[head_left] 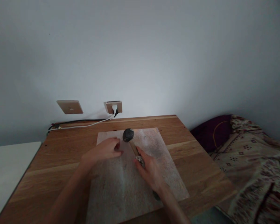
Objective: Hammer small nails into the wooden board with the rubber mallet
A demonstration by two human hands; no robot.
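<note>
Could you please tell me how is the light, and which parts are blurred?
Head view: dim light, the wall brighter in its middle and darker toward the corners; head view again: left hand softly smeared, mallet somewhat crisper.

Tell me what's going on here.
A person's right hand is around the wooden handle of a dark-headed mallet. The left hand is just left of the mallet's head, fingers curled, with nothing visible in it; whether it touches the board below is hard to tell. That worn board lies on a wooden table against the wall.
</note>
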